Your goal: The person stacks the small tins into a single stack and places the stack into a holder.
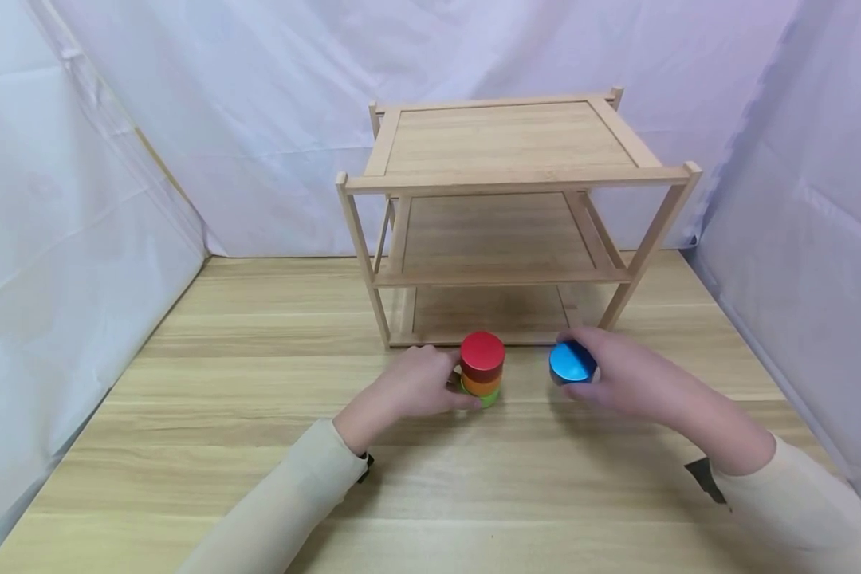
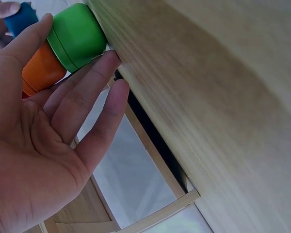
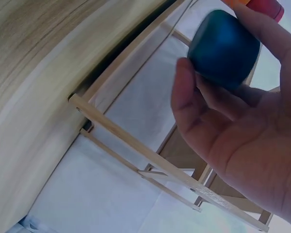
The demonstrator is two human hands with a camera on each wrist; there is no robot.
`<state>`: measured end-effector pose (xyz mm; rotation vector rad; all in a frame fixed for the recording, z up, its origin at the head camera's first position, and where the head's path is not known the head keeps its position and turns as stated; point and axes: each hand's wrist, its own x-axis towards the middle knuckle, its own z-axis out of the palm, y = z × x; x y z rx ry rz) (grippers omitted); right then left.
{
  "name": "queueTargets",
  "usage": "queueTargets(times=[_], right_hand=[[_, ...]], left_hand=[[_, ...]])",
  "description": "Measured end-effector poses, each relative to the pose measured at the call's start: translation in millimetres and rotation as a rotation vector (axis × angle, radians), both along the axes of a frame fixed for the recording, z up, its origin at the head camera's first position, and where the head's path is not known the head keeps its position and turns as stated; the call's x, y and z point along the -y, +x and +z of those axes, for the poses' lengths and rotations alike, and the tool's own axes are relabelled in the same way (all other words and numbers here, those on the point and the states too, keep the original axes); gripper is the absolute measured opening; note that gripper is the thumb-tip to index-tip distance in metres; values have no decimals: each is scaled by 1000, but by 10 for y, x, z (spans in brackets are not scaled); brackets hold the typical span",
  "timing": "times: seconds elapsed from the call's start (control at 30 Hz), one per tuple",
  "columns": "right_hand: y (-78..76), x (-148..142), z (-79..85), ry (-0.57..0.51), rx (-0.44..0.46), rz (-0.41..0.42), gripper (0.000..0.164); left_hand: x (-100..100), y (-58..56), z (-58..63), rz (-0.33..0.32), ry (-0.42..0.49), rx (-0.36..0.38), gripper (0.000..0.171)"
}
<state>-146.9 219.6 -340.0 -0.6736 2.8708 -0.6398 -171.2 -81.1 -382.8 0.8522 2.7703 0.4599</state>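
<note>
At the far left, the desk (image 1: 258, 335) is bordered by a white cloth (image 1: 36, 239), and a broad stretch of wooden surface is left between that edge and the left side of the wooden rack (image 1: 488, 180). The area behind the rack is closed off by a back cloth (image 1: 258, 104).

In front of the rack's left part, the left hand (image 1: 412, 387) is extended from a pale sleeve (image 1: 287, 494). The green container (image 2: 80, 36) is gripped by it between thumb and fingers. On top of that container an orange container (image 1: 482, 387) is stacked, and the pile is capped by a red container (image 1: 482, 352). The pile is stood upright on the desk just before the rack's lowest front edge, slightly left of its middle; little room is left between the two.

To the right of the pile, a gap of desk is left along the rack's front edge. Beyond it, before the rack's right part, the blue container (image 1: 570, 363) is grasped in the curled fingers and thumb of the right hand (image 1: 631, 379); in the right wrist view it seems to be held off the desk. The rack's tiers are framed by posts and left open toward the front.

To the right of the rack, a narrower strip of desk is bounded by the right cloth (image 1: 818, 223).
</note>
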Motion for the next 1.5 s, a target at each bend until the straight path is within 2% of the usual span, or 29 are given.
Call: queueTargets(times=[0.2, 0.43, 0.6, 0.87, 1.07, 1.5], right_hand=[[28, 39, 82, -83, -9, -29, 61], [91, 112, 187, -162, -32, -64, 68], [131, 183, 283, -194, -88, -54, 69], [178, 316, 406, -226, -145, -37, 68], [195, 426, 426, -243, -144, -24, 67], [197, 563, 362, -267, -177, 22, 66]], left_hand=[[-2, 16, -8, 1, -10, -5, 48], [-3, 20, -12, -5, -7, -12, 49], [-10, 12, 16, -6, -2, -25, 48], [-7, 9, 17, 7, -22, -1, 48], [0, 8, -17, -4, -31, 13, 50], [16, 37, -8, -12, -7, 7, 50]])
